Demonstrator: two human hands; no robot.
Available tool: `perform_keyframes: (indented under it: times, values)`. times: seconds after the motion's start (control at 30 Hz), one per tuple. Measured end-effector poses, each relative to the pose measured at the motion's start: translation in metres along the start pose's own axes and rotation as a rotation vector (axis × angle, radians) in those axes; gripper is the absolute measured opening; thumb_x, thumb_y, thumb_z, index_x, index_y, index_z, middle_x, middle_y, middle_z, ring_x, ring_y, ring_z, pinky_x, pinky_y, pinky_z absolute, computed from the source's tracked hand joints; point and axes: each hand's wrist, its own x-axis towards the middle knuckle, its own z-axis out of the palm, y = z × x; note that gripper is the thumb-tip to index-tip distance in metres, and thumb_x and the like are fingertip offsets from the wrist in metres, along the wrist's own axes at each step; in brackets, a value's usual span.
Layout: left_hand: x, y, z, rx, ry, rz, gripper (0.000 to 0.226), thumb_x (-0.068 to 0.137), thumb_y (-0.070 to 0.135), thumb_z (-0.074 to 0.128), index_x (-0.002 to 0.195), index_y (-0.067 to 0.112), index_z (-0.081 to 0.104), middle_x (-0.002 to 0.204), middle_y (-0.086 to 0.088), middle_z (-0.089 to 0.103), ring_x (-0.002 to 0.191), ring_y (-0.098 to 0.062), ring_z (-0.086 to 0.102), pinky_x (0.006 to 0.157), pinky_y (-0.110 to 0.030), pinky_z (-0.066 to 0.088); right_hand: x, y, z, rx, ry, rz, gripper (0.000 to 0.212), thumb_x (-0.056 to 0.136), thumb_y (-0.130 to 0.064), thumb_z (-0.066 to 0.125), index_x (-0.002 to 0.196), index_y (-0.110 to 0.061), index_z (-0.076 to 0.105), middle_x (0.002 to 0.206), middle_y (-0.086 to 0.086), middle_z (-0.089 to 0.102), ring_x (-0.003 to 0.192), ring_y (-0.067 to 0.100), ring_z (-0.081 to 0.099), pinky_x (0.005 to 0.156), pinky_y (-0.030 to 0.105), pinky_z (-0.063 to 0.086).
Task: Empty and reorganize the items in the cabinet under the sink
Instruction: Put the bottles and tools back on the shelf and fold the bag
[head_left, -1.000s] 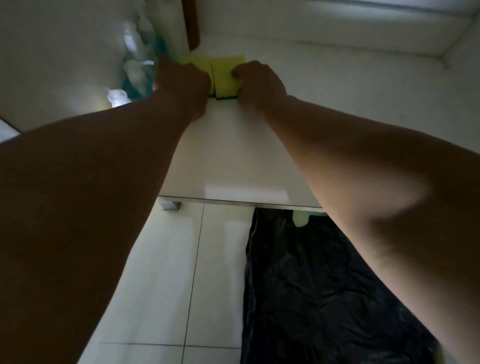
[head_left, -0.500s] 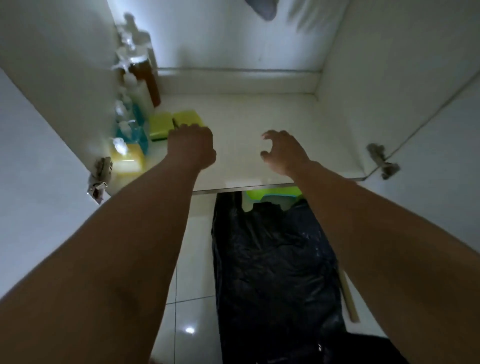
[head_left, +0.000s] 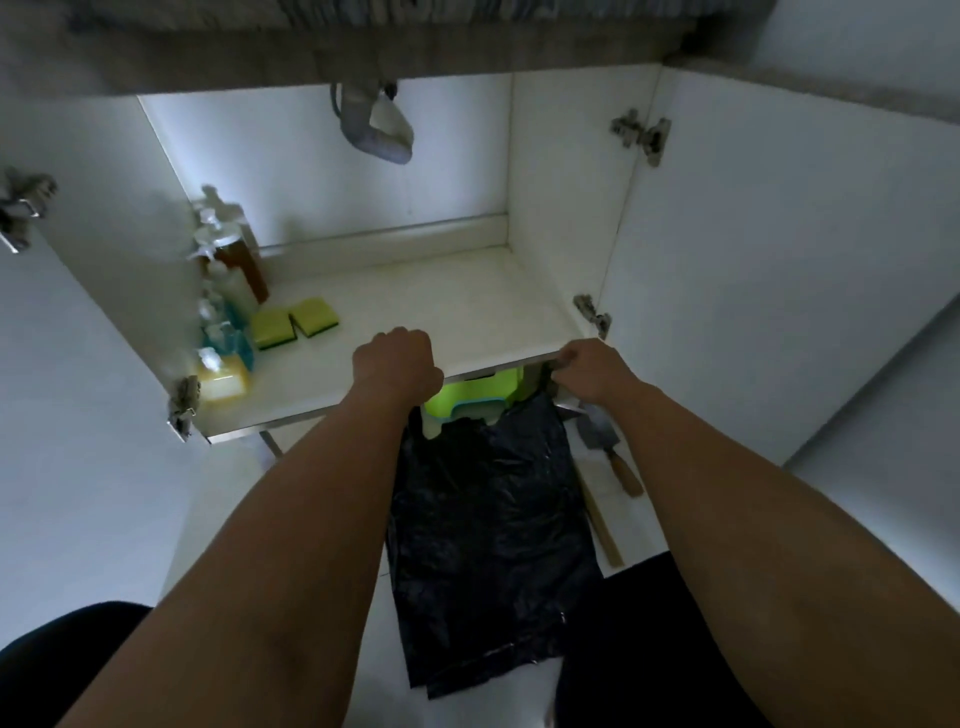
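The open cabinet (head_left: 467, 312) under the sink has a white floor. Two yellow-green sponges (head_left: 293, 322) lie side by side at its left. Along the left wall stand a brown pump bottle (head_left: 244, 265), blue bottles (head_left: 231, 340) and a yellow soap bottle (head_left: 223, 382). My left hand (head_left: 397, 366) hovers over the front edge of the cabinet floor with its fingers curled and nothing in it. My right hand (head_left: 587, 371) is at the front right corner. Its curled fingers grip the raised upper corner of a black plastic bag (head_left: 493, 519) lying on the floor tiles.
A grey drain pipe (head_left: 374, 124) hangs at the top middle. Both cabinet doors stand open. A green plastic item (head_left: 470, 397) sits at the bag's top, partly under the cabinet edge. A trowel with a wooden handle (head_left: 610, 449) and a wooden stick (head_left: 597, 514) lie right of the bag.
Both hands have let go of the sponges and drawn back from the cabinet's left rear to its front edge. The view has pulled back, and the right hand has reached the bag's corner.
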Motion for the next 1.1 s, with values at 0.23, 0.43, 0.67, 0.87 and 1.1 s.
perform_keyframes:
  times: [0.23,0.43,0.67,0.87,1.1]
  values:
    - [-0.013,0.041,0.027,-0.030,-0.078,0.037,0.044,0.089,0.037,0.058,0.129,0.019,0.059,0.129,-0.005,0.058,0.118,-0.028,0.056,0.088,-0.038,0.045,-0.007,0.028,0.005,0.051,-0.076,0.119,0.014,0.086,-0.009,0.057,0.095,-0.003,0.066,0.101,0.016,0.065,0.092,0.027,0.061,0.070,0.026,0.041]
    - [0.009,0.100,0.099,-0.167,-0.190,0.139,0.037,0.091,0.035,0.055,0.124,0.017,0.061,0.129,-0.008,0.062,0.116,-0.032,0.060,0.081,-0.037,0.045,0.012,0.071,0.019,-0.003,-0.112,0.197,0.010,0.094,-0.007,0.056,0.102,-0.012,0.059,0.104,0.011,0.057,0.105,0.025,0.058,0.076,0.023,0.037]
    - [0.014,0.196,0.243,-0.533,-0.582,0.157,0.040,0.092,0.032,0.055,0.129,0.017,0.062,0.128,-0.003,0.064,0.115,-0.026,0.061,0.091,-0.031,0.050,0.062,0.175,0.083,-0.034,-0.183,0.355,0.033,0.096,-0.020,0.056,0.127,-0.010,0.057,0.112,0.018,0.059,0.106,0.035,0.061,0.076,0.028,0.040]
    - [0.021,0.230,0.334,-0.787,-0.683,-0.032,0.037,0.095,0.025,0.056,0.131,0.017,0.062,0.129,-0.004,0.066,0.115,-0.020,0.063,0.093,-0.025,0.049,0.093,0.239,0.147,-0.063,-0.216,0.537,0.030,0.091,-0.018,0.058,0.120,-0.009,0.058,0.118,0.010,0.062,0.104,0.029,0.062,0.076,0.031,0.049]
    - [0.041,0.226,0.367,-0.555,-0.470,-0.155,0.033,0.097,0.032,0.050,0.129,0.023,0.056,0.130,-0.001,0.050,0.106,-0.025,0.063,0.078,-0.037,0.052,0.106,0.276,0.175,-0.211,-0.158,0.579,0.044,0.095,-0.025,0.057,0.135,-0.016,0.045,0.131,0.015,0.049,0.120,0.036,0.051,0.095,0.046,0.049]
